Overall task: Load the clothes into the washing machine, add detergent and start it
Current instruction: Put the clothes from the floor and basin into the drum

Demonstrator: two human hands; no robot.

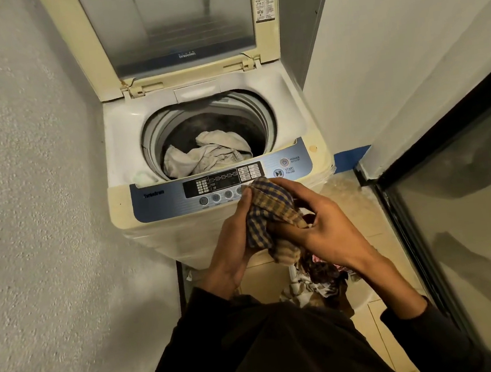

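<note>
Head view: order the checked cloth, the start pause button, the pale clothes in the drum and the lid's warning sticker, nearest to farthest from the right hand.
1. checked cloth: gripped in the right hand.
2. start pause button: just above, on the panel.
3. pale clothes: inside the drum.
4. warning sticker: top of the raised lid.

The raised lid of the washing machine is cut off by the top edge of the frame. The checked cloth hides the lower right buttons of the control panel, whose small labels are unreadable. The arms cover much of the laundry pile at lower centre.
</note>
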